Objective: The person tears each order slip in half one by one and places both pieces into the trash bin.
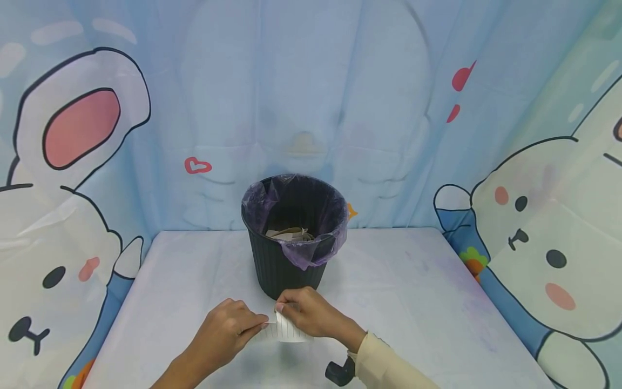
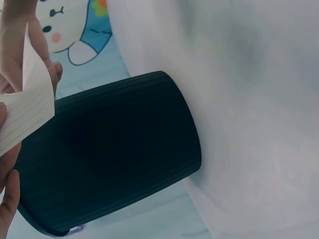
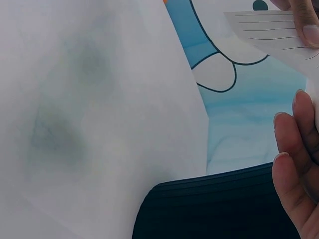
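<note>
A small piece of lined white paper (image 1: 290, 329) is stretched between my two hands, just in front of the bin. My left hand (image 1: 225, 332) pinches its left edge between thumb and fingertips. The right hand (image 1: 311, 313) pinches the upper part, with the paper hanging below its fingers. In the left wrist view the paper (image 2: 32, 107) looks bent, with one corner standing up. The right wrist view shows ruled lines on the paper (image 3: 271, 32) and right-hand fingers (image 3: 289, 149) beside it. Behind the hands stands a black ribbed bin (image 1: 284, 270), upright.
A translucent purple bag (image 1: 311, 251) lines the bin and folds over its rim. Scraps of paper or card (image 1: 291, 234) lie inside. A white cloth (image 1: 398, 302) covers the table. Printed cartoon curtains (image 1: 301, 81) enclose the back and sides. A black device (image 1: 340, 373) sits at the right wrist.
</note>
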Action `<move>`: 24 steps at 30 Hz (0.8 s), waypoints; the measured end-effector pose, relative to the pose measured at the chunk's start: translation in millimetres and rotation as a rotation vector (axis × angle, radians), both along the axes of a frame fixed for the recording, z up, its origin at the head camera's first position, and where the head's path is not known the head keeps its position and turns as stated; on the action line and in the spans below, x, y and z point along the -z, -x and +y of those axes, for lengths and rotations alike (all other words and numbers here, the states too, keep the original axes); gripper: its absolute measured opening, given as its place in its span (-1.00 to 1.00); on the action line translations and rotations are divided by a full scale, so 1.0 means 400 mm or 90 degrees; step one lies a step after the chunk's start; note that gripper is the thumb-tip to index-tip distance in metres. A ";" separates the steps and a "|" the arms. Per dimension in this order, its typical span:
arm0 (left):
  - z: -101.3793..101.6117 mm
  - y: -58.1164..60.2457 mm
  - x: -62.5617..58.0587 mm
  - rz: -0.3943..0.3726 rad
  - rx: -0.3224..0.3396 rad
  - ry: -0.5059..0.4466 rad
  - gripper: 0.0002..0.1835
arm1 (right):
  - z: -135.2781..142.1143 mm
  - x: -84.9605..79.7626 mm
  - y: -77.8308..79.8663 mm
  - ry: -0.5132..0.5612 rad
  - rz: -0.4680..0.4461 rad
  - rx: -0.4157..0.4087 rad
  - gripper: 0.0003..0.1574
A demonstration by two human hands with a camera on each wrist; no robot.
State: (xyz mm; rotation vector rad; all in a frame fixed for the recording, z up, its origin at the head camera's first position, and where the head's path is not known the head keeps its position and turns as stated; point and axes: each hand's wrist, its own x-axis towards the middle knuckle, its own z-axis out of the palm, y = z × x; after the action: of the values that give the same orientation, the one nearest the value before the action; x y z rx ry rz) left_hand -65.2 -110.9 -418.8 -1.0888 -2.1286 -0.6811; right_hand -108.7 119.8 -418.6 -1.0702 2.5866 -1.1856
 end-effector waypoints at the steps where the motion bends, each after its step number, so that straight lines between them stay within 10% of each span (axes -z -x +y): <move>1: 0.000 0.000 0.000 0.000 0.000 0.000 -0.80 | 0.000 0.000 0.000 0.001 0.003 -0.001 -0.81; 24: -0.003 -0.006 -0.006 0.012 0.019 -0.008 -0.83 | 0.004 0.002 0.001 -0.001 -0.006 0.016 -0.80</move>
State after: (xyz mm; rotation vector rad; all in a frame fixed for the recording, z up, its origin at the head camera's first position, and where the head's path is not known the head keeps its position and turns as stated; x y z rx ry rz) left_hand -62.9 -111.9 -416.5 -1.1173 -2.0929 -0.6945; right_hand -108.9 121.3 -419.2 -1.0318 2.6006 -1.1910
